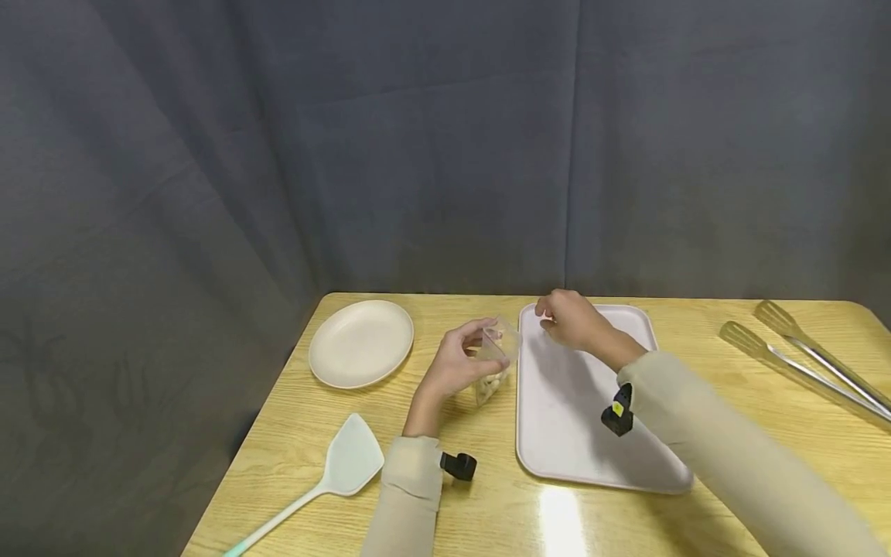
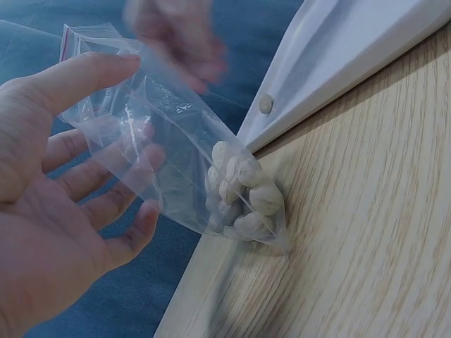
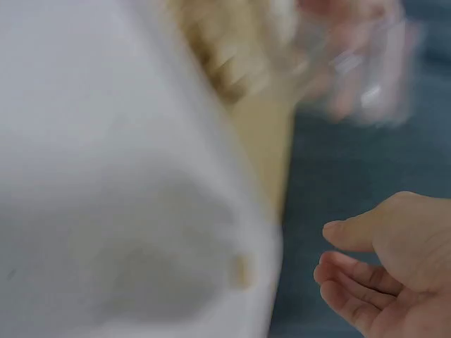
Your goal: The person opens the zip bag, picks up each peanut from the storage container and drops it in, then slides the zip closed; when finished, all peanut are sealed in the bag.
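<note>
My left hand (image 1: 459, 360) holds a clear zip bag (image 2: 169, 141) near its top, thumb on one side and fingers on the other. Pale, rounded nut-like pieces (image 2: 243, 186) fill the bag's lower end, just over the wooden table. Above the far left part of a pale tray (image 1: 557, 418) is my right hand (image 1: 571, 319), its fingers loosely curved. In the right wrist view the thumb stands apart from the fingers, with nothing visible between them. A single small pale piece (image 2: 266, 103) lies on the tray near its edge.
A round cream plate (image 1: 362, 344) sits at the table's back left. In front of it lies a white turner (image 1: 351, 456) with a pale green handle end. Long metal tongs (image 1: 810, 367) rest at the right. A dark curtain (image 1: 445, 155) hangs behind the table.
</note>
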The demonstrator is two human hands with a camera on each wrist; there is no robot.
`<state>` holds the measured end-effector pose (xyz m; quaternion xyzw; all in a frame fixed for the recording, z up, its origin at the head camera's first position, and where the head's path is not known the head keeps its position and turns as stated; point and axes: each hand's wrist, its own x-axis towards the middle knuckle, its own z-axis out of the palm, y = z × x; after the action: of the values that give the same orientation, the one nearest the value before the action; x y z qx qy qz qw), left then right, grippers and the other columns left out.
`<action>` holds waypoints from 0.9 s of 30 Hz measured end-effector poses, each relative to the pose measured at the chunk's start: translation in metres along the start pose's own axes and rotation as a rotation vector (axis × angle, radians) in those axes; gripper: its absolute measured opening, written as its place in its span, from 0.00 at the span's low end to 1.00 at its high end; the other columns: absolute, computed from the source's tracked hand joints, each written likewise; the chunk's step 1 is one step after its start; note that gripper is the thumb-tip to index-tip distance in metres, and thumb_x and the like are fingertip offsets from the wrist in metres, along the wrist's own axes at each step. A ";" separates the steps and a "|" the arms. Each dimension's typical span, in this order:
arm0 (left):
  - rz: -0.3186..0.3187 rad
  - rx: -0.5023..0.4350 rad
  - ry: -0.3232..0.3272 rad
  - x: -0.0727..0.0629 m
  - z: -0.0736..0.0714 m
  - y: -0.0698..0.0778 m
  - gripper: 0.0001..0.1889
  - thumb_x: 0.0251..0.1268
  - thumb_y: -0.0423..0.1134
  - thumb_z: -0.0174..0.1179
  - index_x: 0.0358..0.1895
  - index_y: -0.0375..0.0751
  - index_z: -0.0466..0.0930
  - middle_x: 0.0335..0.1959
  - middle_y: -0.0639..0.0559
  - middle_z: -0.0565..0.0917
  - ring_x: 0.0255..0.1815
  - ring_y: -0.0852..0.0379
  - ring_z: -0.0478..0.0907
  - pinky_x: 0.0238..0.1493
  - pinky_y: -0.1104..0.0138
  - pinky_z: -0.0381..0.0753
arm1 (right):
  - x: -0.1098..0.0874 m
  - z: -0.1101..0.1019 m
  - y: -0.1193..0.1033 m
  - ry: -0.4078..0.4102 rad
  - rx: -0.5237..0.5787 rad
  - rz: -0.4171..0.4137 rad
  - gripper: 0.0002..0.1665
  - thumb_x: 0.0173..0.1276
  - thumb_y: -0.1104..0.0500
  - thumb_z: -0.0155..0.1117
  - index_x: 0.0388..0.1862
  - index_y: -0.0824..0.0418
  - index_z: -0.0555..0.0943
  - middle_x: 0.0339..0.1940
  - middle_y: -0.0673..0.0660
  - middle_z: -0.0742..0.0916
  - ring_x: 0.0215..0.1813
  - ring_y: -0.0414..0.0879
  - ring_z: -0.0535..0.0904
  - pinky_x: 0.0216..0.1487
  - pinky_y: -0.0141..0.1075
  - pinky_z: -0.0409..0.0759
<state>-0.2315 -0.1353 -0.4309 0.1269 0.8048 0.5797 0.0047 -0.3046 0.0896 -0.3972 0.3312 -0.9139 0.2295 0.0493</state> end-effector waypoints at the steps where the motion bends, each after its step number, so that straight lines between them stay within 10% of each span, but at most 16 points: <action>1: -0.003 0.005 0.002 -0.001 0.000 0.000 0.35 0.53 0.34 0.72 0.68 0.41 0.74 0.54 0.43 0.82 0.56 0.43 0.76 0.57 0.49 0.76 | 0.000 0.005 0.007 -0.025 -0.020 0.027 0.11 0.61 0.73 0.65 0.44 0.73 0.84 0.40 0.67 0.86 0.44 0.60 0.83 0.47 0.52 0.81; 12: 0.005 0.021 -0.016 -0.004 0.002 -0.001 0.34 0.55 0.37 0.72 0.68 0.43 0.73 0.55 0.43 0.82 0.57 0.48 0.75 0.59 0.52 0.74 | -0.006 0.042 0.042 -0.005 -0.076 0.067 0.07 0.62 0.73 0.62 0.36 0.70 0.87 0.40 0.65 0.88 0.49 0.62 0.81 0.52 0.52 0.79; 27: 0.017 -0.011 -0.008 -0.003 0.002 -0.001 0.34 0.54 0.36 0.72 0.68 0.45 0.74 0.54 0.45 0.83 0.55 0.50 0.75 0.61 0.48 0.72 | -0.002 0.019 0.024 0.075 -0.057 -0.069 0.09 0.60 0.75 0.64 0.23 0.65 0.82 0.24 0.55 0.82 0.29 0.48 0.73 0.33 0.44 0.74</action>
<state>-0.2288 -0.1342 -0.4331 0.1360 0.8004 0.5839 0.0034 -0.3172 0.0986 -0.4236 0.3519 -0.9056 0.2139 0.1009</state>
